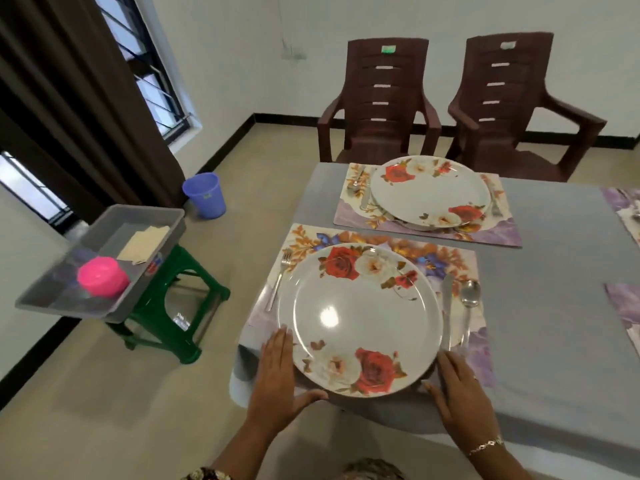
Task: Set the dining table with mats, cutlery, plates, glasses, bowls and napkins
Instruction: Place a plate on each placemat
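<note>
A white plate with red roses (360, 317) lies on a floral mat (460, 261) at the table's near corner. My left hand (277, 379) rests flat against the plate's left rim, fingers straight. My right hand (460, 393) lies flat at its right rim. A fork (278, 278) lies left of the plate; a knife (446, 306) and a spoon (470, 303) lie to its right. A second rose plate (429, 190) sits on a farther mat (498, 223) with cutlery beside it.
A grey tray (166, 220) on a green stool (180, 292) to the left holds a pink bowl (102, 275) and beige napkins (143, 244). A blue bucket (204, 195) stands on the floor. Two brown chairs (377, 98) stand behind the grey table (554, 306). More mats (623, 306) show at the right.
</note>
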`<state>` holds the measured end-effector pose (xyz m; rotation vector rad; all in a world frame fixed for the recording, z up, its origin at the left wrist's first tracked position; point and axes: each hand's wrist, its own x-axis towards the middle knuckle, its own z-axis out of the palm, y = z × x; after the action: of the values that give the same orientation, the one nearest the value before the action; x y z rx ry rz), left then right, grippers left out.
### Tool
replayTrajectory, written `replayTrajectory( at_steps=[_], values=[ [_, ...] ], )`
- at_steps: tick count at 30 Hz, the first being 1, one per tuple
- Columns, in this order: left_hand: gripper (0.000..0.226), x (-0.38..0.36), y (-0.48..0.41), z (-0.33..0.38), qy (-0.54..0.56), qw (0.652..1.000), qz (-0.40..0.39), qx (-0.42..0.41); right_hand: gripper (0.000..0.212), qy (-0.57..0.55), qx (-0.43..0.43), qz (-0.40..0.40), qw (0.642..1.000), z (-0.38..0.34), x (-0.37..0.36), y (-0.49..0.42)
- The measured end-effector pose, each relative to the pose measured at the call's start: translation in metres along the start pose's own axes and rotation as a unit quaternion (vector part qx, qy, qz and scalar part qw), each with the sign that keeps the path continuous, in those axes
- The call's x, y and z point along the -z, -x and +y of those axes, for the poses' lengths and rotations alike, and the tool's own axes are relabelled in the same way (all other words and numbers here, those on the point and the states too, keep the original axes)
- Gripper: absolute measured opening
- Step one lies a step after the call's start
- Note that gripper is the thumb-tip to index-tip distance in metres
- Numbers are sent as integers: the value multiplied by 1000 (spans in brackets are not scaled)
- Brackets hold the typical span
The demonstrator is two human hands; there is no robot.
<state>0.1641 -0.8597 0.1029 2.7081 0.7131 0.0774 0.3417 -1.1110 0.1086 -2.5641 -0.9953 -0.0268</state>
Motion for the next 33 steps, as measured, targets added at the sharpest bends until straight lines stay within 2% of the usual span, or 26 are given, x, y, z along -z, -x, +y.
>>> replayTrajectory(
  at_steps=[2,4,7,14,19,25,33],
  values=[
    [115,5,-6,-8,-6,1000,-17,-6,70,19,-31,-5,999,-1,-5,3],
    [121,6,-12,-13,9,1000,6,-19,77,45,-40,-9,998,-2,-8,5],
    [133,-3,-18,-22,54,998,30,4,79,89,-42,-33,995,-3,-8,5],
    [141,-5,-30,-36,82,996,20,-6,78,122,-47,-77,988,-3,-10,4],
    [133,-2,-32,-38,123,992,16,-10,63,130,-51,-81,987,-2,-9,8],
    [123,-1,-29,-39,115,993,24,-19,61,144,-59,-84,984,-7,-4,9],
    [126,4,-22,-41,98,995,15,-17,65,166,-58,-92,980,-10,-4,9]
  ],
)
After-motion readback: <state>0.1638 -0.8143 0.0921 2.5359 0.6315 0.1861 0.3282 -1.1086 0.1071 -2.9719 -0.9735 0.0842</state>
